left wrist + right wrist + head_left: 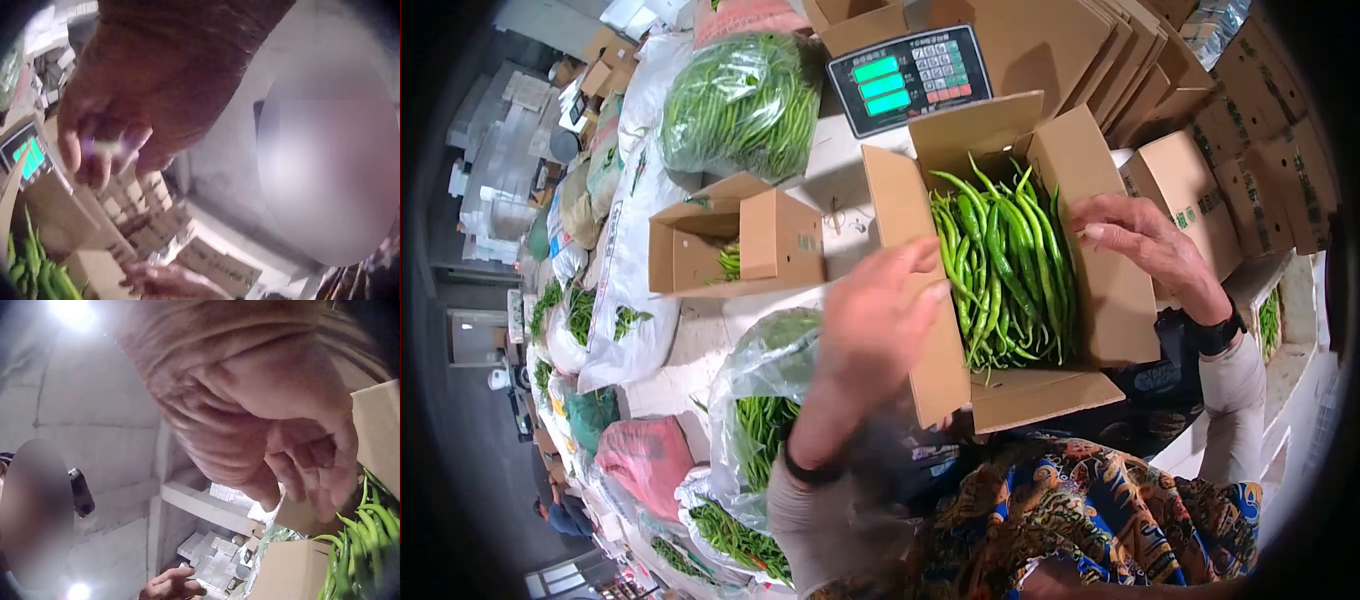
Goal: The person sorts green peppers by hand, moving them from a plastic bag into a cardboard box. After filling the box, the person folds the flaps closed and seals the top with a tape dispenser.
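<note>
An open cardboard box (1095, 290) holds long green chili peppers (1005, 265), laid mostly lengthwise. My left hand (880, 320), blurred in the head view, is over the box's left flap with its fingers toward the peppers. In the left wrist view the fingers of the left hand (119, 119) hang loosely bent, and no pepper shows in them. On the other side, my right hand (1145, 245) is at the right flap, fingers loosely bent over the inner edge. No pepper shows in the right hand (300, 437) in the right wrist view either.
A digital scale (910, 80) with lit green displays stands behind the box. To the left are a smaller cardboard box (785, 240) with a few peppers and a clear bag of green peppers (745, 105). Flattened cardboard (1040, 50) and more boxes (1250, 130) stand behind and right.
</note>
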A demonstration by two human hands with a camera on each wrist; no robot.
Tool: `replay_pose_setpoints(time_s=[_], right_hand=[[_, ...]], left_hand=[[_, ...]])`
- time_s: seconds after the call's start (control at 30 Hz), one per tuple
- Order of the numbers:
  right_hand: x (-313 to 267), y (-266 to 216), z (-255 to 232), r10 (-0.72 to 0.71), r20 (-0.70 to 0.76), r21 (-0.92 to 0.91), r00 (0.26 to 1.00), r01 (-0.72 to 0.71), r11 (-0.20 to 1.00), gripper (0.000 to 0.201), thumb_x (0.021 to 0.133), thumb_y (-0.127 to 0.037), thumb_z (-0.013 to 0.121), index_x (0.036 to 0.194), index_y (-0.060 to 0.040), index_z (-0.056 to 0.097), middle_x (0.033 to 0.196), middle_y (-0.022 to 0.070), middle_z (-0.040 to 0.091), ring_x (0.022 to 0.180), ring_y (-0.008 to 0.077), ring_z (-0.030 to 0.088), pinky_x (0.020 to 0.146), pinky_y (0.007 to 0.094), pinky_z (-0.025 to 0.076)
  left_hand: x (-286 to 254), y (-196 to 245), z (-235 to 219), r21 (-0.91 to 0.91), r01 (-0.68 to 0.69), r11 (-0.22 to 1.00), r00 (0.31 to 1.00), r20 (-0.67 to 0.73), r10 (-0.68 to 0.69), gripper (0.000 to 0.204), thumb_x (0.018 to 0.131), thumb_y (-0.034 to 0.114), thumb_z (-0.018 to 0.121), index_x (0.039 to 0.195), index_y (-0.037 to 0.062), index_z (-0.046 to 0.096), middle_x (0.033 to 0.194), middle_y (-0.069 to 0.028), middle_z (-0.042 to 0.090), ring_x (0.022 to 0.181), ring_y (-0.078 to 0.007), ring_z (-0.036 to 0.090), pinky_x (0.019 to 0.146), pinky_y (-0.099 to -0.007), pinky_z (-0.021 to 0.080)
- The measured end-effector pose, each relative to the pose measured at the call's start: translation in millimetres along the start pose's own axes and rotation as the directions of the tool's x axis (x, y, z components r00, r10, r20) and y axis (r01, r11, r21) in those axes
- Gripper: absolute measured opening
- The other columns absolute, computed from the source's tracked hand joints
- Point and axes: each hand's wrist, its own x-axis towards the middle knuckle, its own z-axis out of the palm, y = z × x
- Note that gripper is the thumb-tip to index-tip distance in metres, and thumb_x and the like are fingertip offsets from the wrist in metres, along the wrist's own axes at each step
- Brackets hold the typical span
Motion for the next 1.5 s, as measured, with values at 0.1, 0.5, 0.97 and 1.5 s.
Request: replay_pose_setpoints(time_s=[0.1, 0.5, 0.97, 1.5], right_hand=[[-12.3, -8.7, 7.6, -0.040, -0.113, 0.092, 0.993, 0.051, 0.994, 0.038, 0.093, -0.025, 0.057, 0.120, 0.0009, 0.057, 0.116, 0.0102, 0.061, 0.110, 0.0178, 0.056, 0.097, 0.0303, 0.041], [14.1, 7.4, -1.4, 0.125, 0.051, -0.334, 0.991, -0.101, 0.937, 0.053, 0.089, -0.041, 0.055, 0.127, -0.0044, 0.055, 0.114, 0.0087, 0.062, 0.098, 0.0155, 0.054, 0.092, 0.0301, 0.040], [29.6, 36.7, -17.3, 0.206, 0.028, -0.328, 0.978, -0.186, 0.926, 0.049, 0.094, -0.041, 0.053, 0.130, -0.0078, 0.054, 0.117, 0.0073, 0.061, 0.100, 0.0136, 0.054, 0.089, 0.0284, 0.041], [30.0, 32.6, -27.2, 0.129, -0.066, -0.456, 0.989, -0.145, 0.878, 0.054, 0.093, -0.042, 0.052, 0.133, -0.0054, 0.050, 0.119, 0.0088, 0.060, 0.102, 0.0148, 0.054, 0.090, 0.0296, 0.040]], left_hand=[[-25.1, 1.0, -55.3, -0.406, 0.244, 0.881, 0.969, 0.059, -0.241, 0.033, 0.086, 0.011, 0.059, 0.116, -0.0033, 0.058, 0.098, -0.0116, 0.067, 0.087, -0.0158, 0.062, 0.082, -0.0288, 0.049], [-322.3, -192.6, -21.7, 0.108, 0.762, 0.638, 0.646, -0.178, -0.742, 0.024, 0.092, 0.022, 0.055, 0.105, 0.0030, 0.063, 0.084, -0.0098, 0.068, 0.079, -0.0175, 0.065, 0.072, -0.0340, 0.051], [-487.4, -219.6, 32.4, 0.185, 0.753, 0.632, 0.637, 0.038, -0.770, 0.017, 0.083, 0.019, 0.058, 0.074, 0.0049, 0.060, 0.069, -0.0077, 0.061, 0.054, -0.0210, 0.056, 0.050, -0.0334, 0.043], [-440.2, -354.4, -35.2, 0.258, 0.963, 0.077, 0.202, -0.504, -0.840, 0.036, 0.071, 0.025, 0.062, 0.095, -0.0012, 0.058, 0.095, -0.0194, 0.062, 0.098, -0.0367, 0.059, 0.080, -0.0494, 0.046]])
